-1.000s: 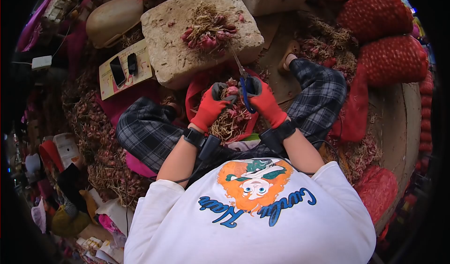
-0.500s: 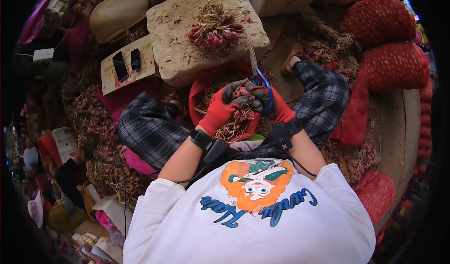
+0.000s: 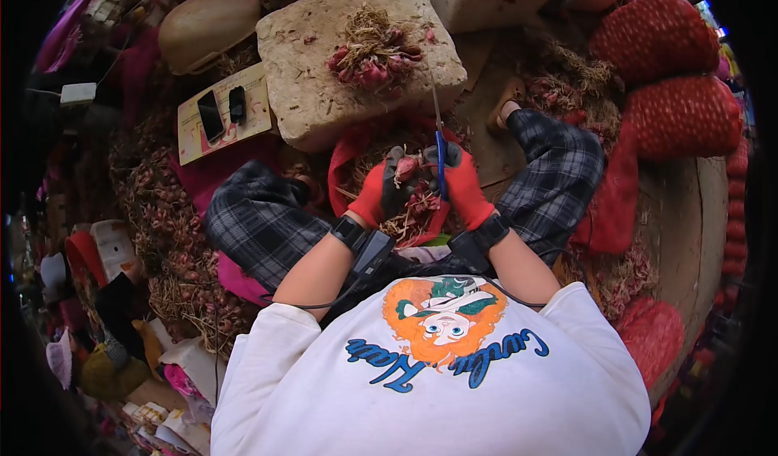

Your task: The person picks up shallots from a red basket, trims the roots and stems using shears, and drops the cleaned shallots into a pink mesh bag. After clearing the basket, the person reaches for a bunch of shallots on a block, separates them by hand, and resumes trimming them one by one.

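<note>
Pinching a shallot (image 3: 404, 168) with left hand (image 3: 382, 195) fingers clamped round it, gripping blue scissors (image 3: 440, 152) tight in right hand (image 3: 468, 187), just beside.

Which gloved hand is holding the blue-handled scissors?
The right hand grips the scissors, blades pointing away from the body; the left hand pinches a single shallot instead.

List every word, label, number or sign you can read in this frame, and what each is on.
White T-shirt: blue cursive lettering, two words arched under a cartoon face; too stylised and curved to read surely.
Yellow card under two phones: red marks, too small to read.
Scissors in the right hand, shallot in the left hand: no lettering visible.
</note>
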{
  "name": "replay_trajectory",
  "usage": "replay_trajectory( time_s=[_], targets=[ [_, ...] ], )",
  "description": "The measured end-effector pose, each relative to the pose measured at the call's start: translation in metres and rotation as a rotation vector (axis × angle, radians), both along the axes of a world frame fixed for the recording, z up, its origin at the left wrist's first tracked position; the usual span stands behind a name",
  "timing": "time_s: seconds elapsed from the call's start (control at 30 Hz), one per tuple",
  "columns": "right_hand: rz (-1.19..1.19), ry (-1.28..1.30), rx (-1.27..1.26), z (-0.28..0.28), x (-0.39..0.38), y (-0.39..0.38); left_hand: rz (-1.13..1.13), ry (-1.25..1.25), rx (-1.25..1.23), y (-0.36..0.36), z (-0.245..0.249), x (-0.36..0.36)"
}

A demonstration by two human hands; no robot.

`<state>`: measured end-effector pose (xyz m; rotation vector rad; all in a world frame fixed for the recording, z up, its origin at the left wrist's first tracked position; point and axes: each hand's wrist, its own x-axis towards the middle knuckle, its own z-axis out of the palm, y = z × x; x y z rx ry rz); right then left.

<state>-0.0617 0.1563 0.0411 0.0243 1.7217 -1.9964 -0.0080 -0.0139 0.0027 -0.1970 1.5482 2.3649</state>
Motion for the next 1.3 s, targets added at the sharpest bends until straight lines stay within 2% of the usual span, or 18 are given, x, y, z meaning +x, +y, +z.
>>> replay_trajectory(
  time_s=[0.03, 0.1, 0.2, 0.3, 0.33, 0.43, 0.53, 0.63, 0.67, 0.7, 0.77, 0.8, 0.9, 1.0, 1.1, 1.17, 1.23, 1.3],
  targets=[
    [0.017, 0.060, -0.041, 0.003, -0.002, -0.002, 0.030, 0.115, -0.199, -0.002, 0.004, 0.000],
    [0.050, 0.174, -0.117, 0.016, -0.006, -0.003, 0.084, 0.689, -0.908, -0.001, 0.014, 0.004],
    [0.202, 0.289, -0.078, 0.026, -0.005, -0.005, 0.098, 0.807, -0.803, -0.002, 0.004, -0.002],
    [0.337, 0.675, 0.320, 0.045, 0.000, -0.010, 0.000, 0.574, -0.552, 0.003, -0.018, 0.006],
    [0.295, 0.810, 0.344, 0.034, -0.002, -0.012, -0.064, 0.461, -0.463, 0.000, -0.020, 0.007],
    [0.244, 0.850, 0.399, 0.034, -0.002, -0.016, -0.142, 0.238, -0.195, -0.011, -0.015, 0.005],
    [0.038, 0.577, 0.164, 0.013, -0.009, -0.017, -0.026, 0.142, 0.094, -0.004, 0.012, -0.003],
    [-0.030, -0.073, -0.179, 0.011, -0.019, 0.000, 0.042, -0.065, 0.262, 0.003, 0.048, -0.012],
    [-0.042, -0.182, -0.312, 0.008, -0.021, 0.005, 0.030, -0.073, 0.244, 0.003, 0.052, -0.015],
    [-0.055, -0.233, -0.326, 0.003, -0.021, 0.008, 0.018, -0.080, 0.225, 0.003, 0.054, -0.017],
    [-0.080, -0.335, -0.355, -0.006, -0.021, 0.013, -0.010, 0.098, -0.008, 0.006, 0.033, -0.015],
    [-0.043, -0.279, -0.327, -0.003, -0.019, 0.013, -0.024, 0.187, -0.125, 0.007, 0.031, -0.015],
    [0.046, -0.204, -0.306, 0.007, -0.014, 0.011, -0.034, 0.063, -0.126, 0.002, 0.028, -0.014],
    [0.062, -0.270, -0.385, 0.012, -0.011, 0.008, 0.001, -0.140, 0.347, -0.002, 0.017, -0.011],
    [0.040, -0.254, -0.404, 0.012, -0.011, 0.008, 0.061, -0.219, 0.335, 0.006, 0.006, -0.015],
    [0.029, -0.240, -0.380, 0.009, -0.011, 0.008, -0.033, -0.008, -0.122, 0.004, 0.018, -0.014],
    [0.042, -0.219, -0.362, 0.011, -0.011, 0.007, -0.116, 0.159, -0.374, 0.001, 0.024, -0.015],
    [0.030, -0.193, -0.357, 0.010, -0.010, 0.008, -0.166, 0.310, -0.505, -0.002, 0.022, -0.015]
  ],
)
